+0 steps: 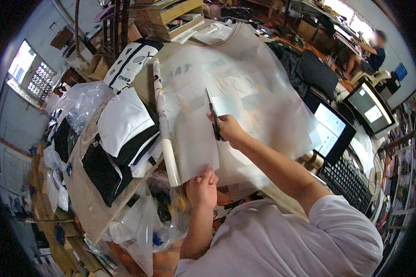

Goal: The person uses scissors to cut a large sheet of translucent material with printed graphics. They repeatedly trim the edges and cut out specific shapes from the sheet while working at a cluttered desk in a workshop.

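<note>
My right hand [230, 128] is closed around the handles of black scissors [212, 111], whose blades point away from me. They lie over a large translucent plastic sheet [249, 78] spread across the table. A straight cut edge runs from the scissors toward me. At the near edge, my left hand [203, 187] is closed on the corner of the sheet's left strip [196, 150], fingers bent at its lower edge. To the left of that strip lies a long white roll [164, 124] with a printed pattern at its far part. Pale shapes show blurred beneath the plastic.
Folded white garments [125, 120] and black cloth [101, 171] lie left of the roll. Clear plastic bags [138, 221] hang at the near left. A laptop [330, 129], a keyboard [346, 180] and a monitor [372, 106] stand right. Cardboard boxes [168, 18] are behind. Another person [376, 55] sits far right.
</note>
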Available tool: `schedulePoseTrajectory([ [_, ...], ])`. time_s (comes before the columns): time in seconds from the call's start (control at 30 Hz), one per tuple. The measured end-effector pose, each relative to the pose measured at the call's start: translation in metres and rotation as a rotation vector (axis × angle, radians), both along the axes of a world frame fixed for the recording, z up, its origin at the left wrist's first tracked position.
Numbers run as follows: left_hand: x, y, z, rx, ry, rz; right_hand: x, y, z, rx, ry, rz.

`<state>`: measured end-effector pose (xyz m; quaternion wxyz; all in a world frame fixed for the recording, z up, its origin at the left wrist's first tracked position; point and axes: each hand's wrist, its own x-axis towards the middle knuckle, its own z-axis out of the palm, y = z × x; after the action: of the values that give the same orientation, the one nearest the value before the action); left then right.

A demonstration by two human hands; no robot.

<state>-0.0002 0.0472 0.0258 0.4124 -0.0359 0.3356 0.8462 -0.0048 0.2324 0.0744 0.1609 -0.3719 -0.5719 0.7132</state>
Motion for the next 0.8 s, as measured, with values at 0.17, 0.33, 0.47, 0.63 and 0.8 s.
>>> schedulePoseTrajectory([
  [0.17, -0.001, -0.009, -0.02, 0.018, 0.005, -0.021, -0.055, 0.073, -0.029, 0.098, -0.106, 0.07],
  [0.33, 0.006, -0.032, -0.025, -0.139, -0.047, 0.012, -0.12, 0.122, -0.006, 0.248, -0.15, 0.111],
  [0.47, 0.008, -0.052, -0.026, -0.196, -0.158, -0.08, -0.187, 0.233, -0.031, 0.571, -0.152, 0.092],
  [0.63, 0.008, -0.055, -0.039, -0.027, -0.353, -0.148, -0.178, 0.232, 0.009, 0.459, 0.174, -0.08],
  [0.8, 0.014, -0.051, -0.058, 0.165, -0.418, -0.232, -0.045, 0.118, -0.003, 0.327, -0.046, -0.156],
])
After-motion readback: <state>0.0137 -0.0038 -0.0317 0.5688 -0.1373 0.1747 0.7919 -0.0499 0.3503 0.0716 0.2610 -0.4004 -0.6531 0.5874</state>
